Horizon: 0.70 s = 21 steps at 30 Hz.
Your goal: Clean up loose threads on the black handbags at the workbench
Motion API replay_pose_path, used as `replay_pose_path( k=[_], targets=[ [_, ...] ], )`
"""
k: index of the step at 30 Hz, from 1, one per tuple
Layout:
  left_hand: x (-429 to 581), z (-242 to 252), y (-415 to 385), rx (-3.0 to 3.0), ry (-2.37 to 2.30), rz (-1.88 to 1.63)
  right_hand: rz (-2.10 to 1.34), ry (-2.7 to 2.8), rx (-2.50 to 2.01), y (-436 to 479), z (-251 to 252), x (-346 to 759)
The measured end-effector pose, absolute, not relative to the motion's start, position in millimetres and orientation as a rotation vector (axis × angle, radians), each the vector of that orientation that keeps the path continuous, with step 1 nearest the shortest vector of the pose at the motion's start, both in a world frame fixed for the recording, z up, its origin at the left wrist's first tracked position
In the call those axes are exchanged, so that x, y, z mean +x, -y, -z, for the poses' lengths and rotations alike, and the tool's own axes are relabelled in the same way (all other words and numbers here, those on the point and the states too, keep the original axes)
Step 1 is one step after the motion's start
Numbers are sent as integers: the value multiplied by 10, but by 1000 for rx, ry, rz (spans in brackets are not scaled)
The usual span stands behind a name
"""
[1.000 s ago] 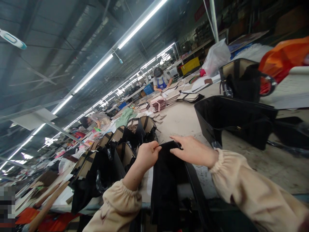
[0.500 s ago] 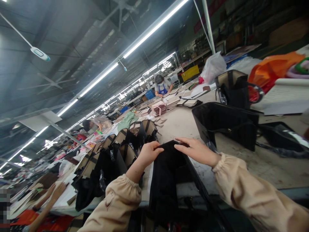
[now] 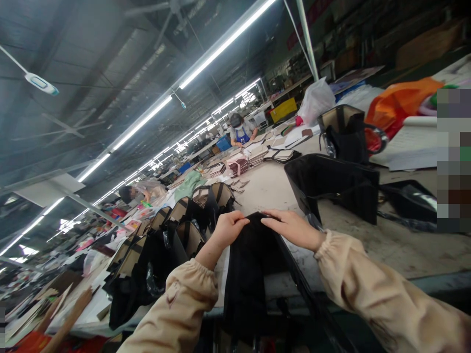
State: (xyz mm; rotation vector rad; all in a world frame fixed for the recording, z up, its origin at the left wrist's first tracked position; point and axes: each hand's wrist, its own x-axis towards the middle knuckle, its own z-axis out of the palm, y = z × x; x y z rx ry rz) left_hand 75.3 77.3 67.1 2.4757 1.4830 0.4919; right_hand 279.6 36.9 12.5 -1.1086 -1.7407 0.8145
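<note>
A black bag piece (image 3: 246,274) hangs over the near edge of the worktable, its upper edge between my two hands. My left hand (image 3: 228,228) is closed on the left end of that edge, thumb and fingers pinched together. My right hand (image 3: 290,228) grips the right end, its fingers over the far side and its thumb towards me. A long dark strip runs down from beneath my right hand past the table edge. Another black bag piece (image 3: 342,181), standing in an open loop, is just right of my right hand.
Black bags with tan insides (image 3: 184,215) stand in rows on the left. Another such bag (image 3: 344,127) stands at the back right, near orange cloth (image 3: 397,103). Stacked panels (image 3: 257,154) lie farther back. A co-worker's arms (image 3: 69,314) reach in at lower left; another person (image 3: 241,130) works beyond.
The whole view has shifted slightly, so the surroundings sit a little further left. Both hands keep hold of the black piece's upper edge. The co-worker's hands at lower left have moved.
</note>
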Motion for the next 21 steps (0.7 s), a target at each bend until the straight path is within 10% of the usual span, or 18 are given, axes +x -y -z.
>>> replay_pose_path(
  k=[21],
  targets=[
    [615,-682,-733,2259,-1619,-324,-856,1765,-1099,-365,-130,2828]
  ],
)
